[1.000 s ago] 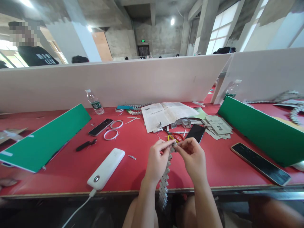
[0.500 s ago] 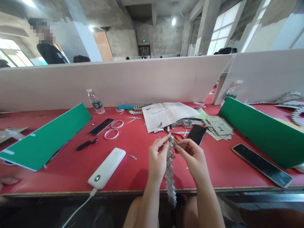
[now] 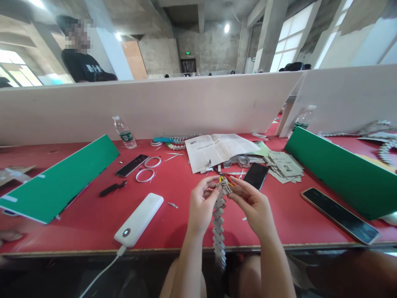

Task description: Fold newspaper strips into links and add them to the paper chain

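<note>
A folded paper chain (image 3: 218, 231) in grey and white zigzag links hangs from its upper end over the table's front edge. My left hand (image 3: 203, 200) pinches that upper end between thumb and fingers. On the other side, my right hand (image 3: 252, 205) has thumb and fingertips closed on the same end of the chain. Just beyond my fingertips lie pliers (image 3: 230, 179) with red and yellow handles, partly hidden. A newspaper sheet (image 3: 217, 151) is spread behind them, and a black phone (image 3: 256, 176) rests beyond my right hand.
A white power bank (image 3: 139, 220) with a cable, white rings (image 3: 145, 175), a phone (image 3: 132, 165) and a black-handled tool (image 3: 113, 188) lie left. Green boards (image 3: 62, 182) stand both sides. Right are paper pieces (image 3: 287, 165) and another phone (image 3: 339, 215). A person stands beyond the partition (image 3: 149, 107).
My hands have moved slightly apart, and the chain's upper end shows more between them. The hanging part has shifted a little left. Beyond the partition the person has moved right.
</note>
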### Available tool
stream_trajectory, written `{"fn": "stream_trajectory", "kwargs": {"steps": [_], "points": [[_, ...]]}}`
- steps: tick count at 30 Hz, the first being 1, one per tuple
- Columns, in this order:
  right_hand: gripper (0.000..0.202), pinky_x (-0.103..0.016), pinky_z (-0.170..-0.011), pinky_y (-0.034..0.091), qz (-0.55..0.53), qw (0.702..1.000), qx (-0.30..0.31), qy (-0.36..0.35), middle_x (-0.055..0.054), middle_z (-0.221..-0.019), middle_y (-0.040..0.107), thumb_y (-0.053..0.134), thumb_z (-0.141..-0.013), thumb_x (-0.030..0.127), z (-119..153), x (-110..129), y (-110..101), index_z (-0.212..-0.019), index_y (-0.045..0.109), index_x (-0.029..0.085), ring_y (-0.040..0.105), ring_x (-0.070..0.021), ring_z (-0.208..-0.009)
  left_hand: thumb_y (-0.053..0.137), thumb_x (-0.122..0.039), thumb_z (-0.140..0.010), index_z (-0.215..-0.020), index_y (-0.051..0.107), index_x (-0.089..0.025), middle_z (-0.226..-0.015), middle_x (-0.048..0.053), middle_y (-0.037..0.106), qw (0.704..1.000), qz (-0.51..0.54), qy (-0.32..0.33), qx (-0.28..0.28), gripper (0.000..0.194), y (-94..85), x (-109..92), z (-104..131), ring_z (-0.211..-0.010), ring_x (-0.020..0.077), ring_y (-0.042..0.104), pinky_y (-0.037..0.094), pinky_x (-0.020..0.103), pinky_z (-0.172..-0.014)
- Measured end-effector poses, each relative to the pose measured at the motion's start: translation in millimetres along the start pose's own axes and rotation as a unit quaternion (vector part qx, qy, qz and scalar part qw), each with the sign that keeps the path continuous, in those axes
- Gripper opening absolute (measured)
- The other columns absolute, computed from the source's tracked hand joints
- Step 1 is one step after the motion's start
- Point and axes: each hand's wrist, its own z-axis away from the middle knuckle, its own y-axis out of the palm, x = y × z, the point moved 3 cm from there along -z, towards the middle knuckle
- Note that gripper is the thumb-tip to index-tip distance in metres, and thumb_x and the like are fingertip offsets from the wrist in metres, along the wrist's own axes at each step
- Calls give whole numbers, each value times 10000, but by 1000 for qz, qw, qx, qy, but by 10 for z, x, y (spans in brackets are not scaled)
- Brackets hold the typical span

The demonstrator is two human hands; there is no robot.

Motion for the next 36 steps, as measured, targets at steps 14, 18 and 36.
{"fn": "stream_trajectory", "kwargs": {"steps": [14, 18, 36], "points": [[347, -392, -930, 473, 174, 971, 48, -157, -24, -1149, 636, 586, -833, 187, 33, 143, -51, -1144, 605, 339, 557, -211, -1098, 687, -311, -712, -853, 685, -158, -751, 40, 675, 997, 5, -26, 68, 208, -117, -41, 12, -653, 132, 612, 509, 222, -563], [291, -362, -864, 502, 176, 969, -9, -173, -28, -1075, 665, 581, -836, 180, 31, 128, -34, -1084, 647, 317, 595, -202, -1017, 699, -314, -701, -1048, 636, -192, -821, 46, 698, 996, 33, -52, 64, 373, -85, -33, 12, -674, 143, 631, 533, 241, -575], [293, -350, -775, 539, 197, 941, -89, -262, -10, -966, 709, 612, -812, 131, 69, 196, 7, -1028, 681, 316, 643, -190, -884, 726, -313, -664, -781, 639, -148, -675, 32, 683, 995, 67, -64, 46, 220, -65, -26, 29, -535, 129, 603, 511, 253, -498]]}}
